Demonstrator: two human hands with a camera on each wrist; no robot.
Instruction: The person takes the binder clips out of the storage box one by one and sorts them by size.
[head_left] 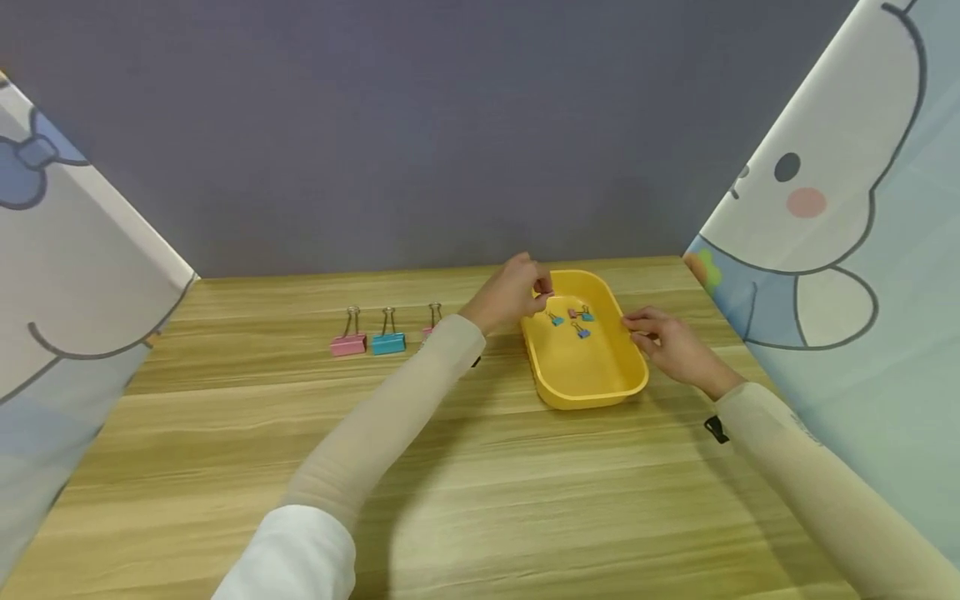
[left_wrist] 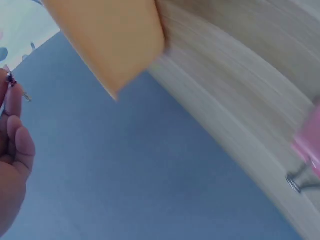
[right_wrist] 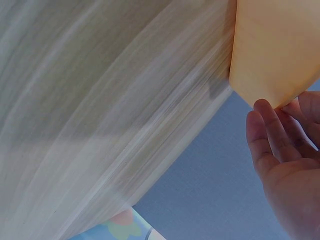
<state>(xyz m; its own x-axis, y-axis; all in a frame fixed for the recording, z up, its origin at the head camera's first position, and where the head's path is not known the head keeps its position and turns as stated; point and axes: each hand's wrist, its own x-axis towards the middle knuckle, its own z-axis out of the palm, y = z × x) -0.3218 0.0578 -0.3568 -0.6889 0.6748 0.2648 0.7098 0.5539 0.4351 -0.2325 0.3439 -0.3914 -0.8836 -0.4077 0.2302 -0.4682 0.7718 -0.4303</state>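
Over the left rim of a yellow tray [head_left: 581, 371], my left hand [head_left: 516, 293] pinches a small pinkish binder clip [left_wrist: 11, 79] between thumb and fingertips. My right hand [head_left: 675, 346] grips the tray's right rim, thumb and fingers pinching the wall, as the right wrist view also shows. Inside the tray lie several small binder clips, among them a blue one [head_left: 581, 331], a teal one [head_left: 556, 319] and a pink one [head_left: 573, 313]. The left wrist view shows the tray's outer wall [left_wrist: 115, 40] beside the left hand.
Left of the tray, larger binder clips stand in a row with handles up: a pink one [head_left: 348, 344], a blue one [head_left: 388, 342] and another pink one [head_left: 429, 330] partly behind my left forearm. A grey panel [head_left: 375, 150] rises behind the wooden table [head_left: 225, 433].
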